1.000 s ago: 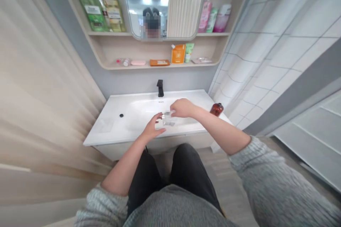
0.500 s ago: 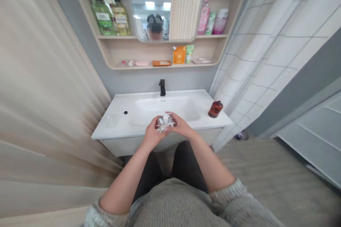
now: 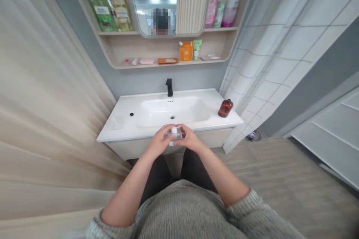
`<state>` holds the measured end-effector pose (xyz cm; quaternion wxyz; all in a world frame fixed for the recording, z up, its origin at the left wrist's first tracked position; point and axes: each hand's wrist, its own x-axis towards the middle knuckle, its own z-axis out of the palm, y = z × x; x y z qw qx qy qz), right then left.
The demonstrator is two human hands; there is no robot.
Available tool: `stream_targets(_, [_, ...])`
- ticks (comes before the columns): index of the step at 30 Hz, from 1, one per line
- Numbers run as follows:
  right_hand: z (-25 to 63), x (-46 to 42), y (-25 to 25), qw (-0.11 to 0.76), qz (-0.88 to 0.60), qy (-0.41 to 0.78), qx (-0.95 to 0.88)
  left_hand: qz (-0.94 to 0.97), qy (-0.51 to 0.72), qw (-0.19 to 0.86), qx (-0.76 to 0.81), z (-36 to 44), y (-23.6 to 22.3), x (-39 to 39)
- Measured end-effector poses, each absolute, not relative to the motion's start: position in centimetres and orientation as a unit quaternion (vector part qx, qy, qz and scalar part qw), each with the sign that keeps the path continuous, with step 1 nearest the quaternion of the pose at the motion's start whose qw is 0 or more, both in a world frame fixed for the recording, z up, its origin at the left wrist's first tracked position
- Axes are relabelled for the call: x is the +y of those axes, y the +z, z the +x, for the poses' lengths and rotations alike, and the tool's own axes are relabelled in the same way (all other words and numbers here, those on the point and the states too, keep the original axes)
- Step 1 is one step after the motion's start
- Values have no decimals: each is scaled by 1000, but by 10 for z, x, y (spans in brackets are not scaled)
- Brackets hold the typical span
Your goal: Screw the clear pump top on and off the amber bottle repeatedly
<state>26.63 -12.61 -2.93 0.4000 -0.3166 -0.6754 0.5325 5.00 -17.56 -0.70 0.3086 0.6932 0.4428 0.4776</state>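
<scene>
Between my two hands, just in front of the sink's front edge, is a clear plastic item with white round parts (image 3: 174, 130); its exact kind is hard to make out. My left hand (image 3: 161, 140) is curled around its left side. From the right, my right hand (image 3: 189, 138) grips it with bent fingers. The fingers hide much of its outline. Beyond the hands lies the white sink (image 3: 151, 114), with a black faucet (image 3: 169, 87) at its back.
On the counter's right stands a reddish-brown bottle (image 3: 225, 108). A small black round piece (image 3: 131, 114) and a clear flat item (image 3: 116, 122) lie left. Above, the shelf (image 3: 117, 66) carries an orange pouch (image 3: 186, 51) and several toiletries. Curtains hang on both sides.
The clear item has tilted between my hands, and a white piece now shows at its lower edge. My hands sit slightly lower in view, off the basin. The camera has shifted a little.
</scene>
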Motion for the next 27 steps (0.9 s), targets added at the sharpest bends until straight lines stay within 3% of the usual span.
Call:
stream_targets(6, [267,-130,-31,399,-311,533,-678,691,486,332,420,64,-9,-172])
stream_targets(13, [259,-133,-30,408,-353,482,-690,544,556,320,540,81,-16,-161])
stream_targets(20, [262,-130,-22,419,-363,495,-669,517,609,459,389,74,-9,-164])
stream_targets(27, [244,-113,-10,401,-341,517,-675,534,629,357,438,57,-5,-153])
